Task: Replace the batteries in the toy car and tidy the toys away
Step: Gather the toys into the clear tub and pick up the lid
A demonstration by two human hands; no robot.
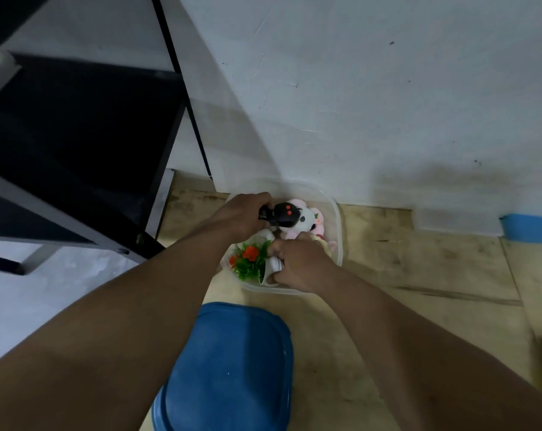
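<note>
Crouching over the clear plastic tub [338, 231] by the wall, the person has both hands down inside it. The left hand [241, 214] is curled tight around a black remote controller [280, 215] with orange buttons, holding it over the tub's far side, just above the pink-and-white plush toys [307, 220]. The right hand [300, 264] grips a white pot [272, 269] lying on its side at the tub's near edge, its green plastic plant with orange flowers [251, 259] spilling toward the left. The controller's long axis runs left to right, handle end buried in the left fist, button end pointing at the plush. So it's the left hand that has the drop to make, and the free spot looks to be straight below it, between plush and pot. The toy car itself I can't pick out anywhere in the tub from here. The blue lid [229, 368] waits on the floor on the near side of the tub, closest to the person.
</note>
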